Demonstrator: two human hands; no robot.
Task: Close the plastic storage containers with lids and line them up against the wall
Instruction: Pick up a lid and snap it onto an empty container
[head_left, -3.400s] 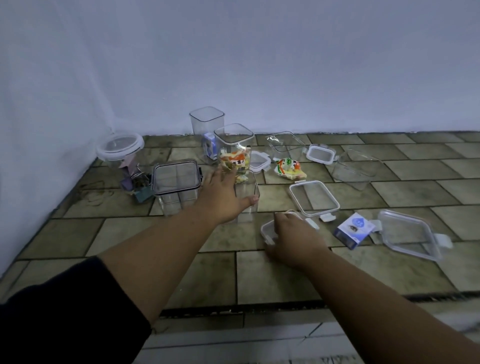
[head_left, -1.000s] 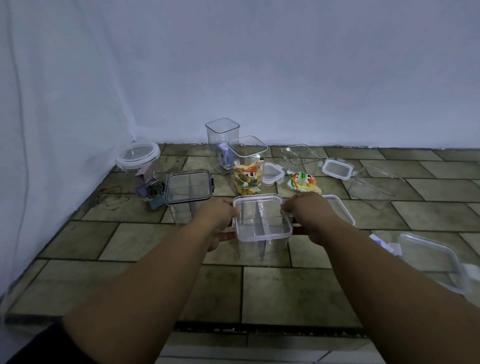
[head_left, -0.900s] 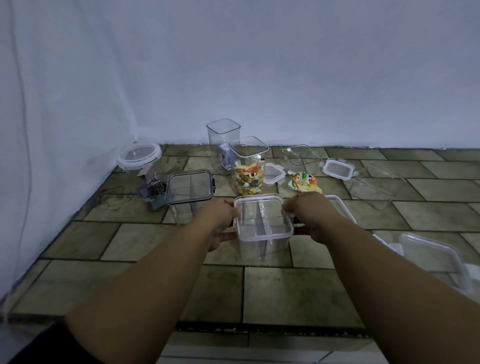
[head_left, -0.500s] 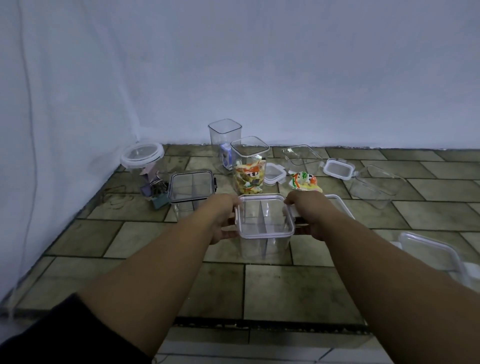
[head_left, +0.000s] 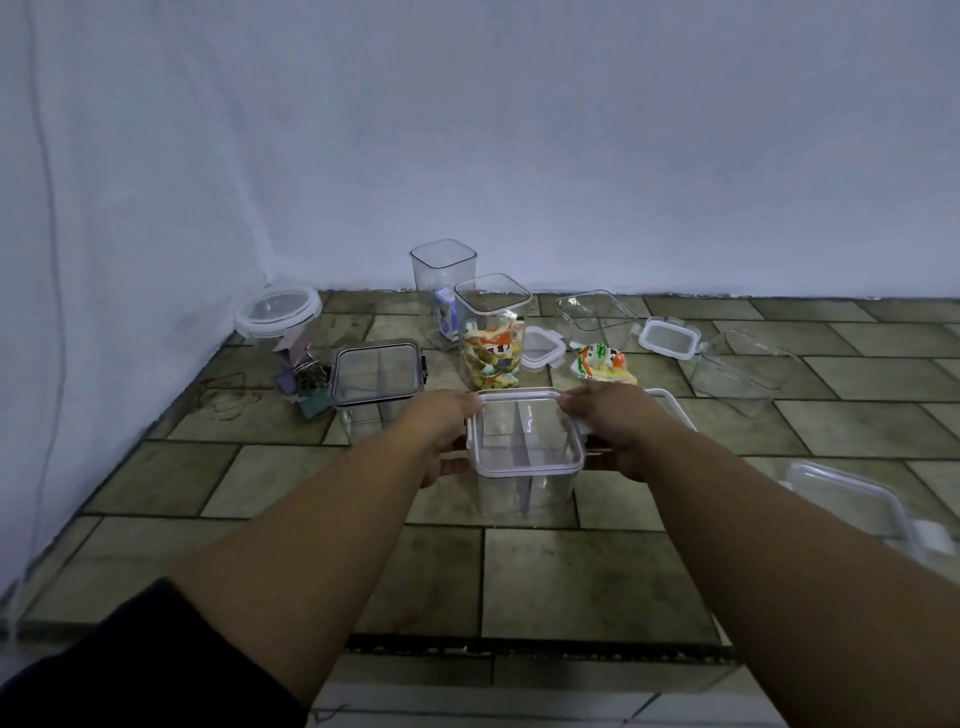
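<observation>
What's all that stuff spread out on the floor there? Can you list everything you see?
Divided container with white-rimmed lid: 1, clear, centre, between both hands
Dark-rimmed lidded container: 1, clear, left of centre
Round lidded container: 1, clear, white rim, left corner
Tall open containers: 2, clear, near wall; the nearer one holds colourful packets
Low open containers: 2, clear, right
Loose lids: several, white-rimmed
Snack packet: 1, colourful, floor
Left hand: lid's left side
Right hand: lid's right side
</observation>
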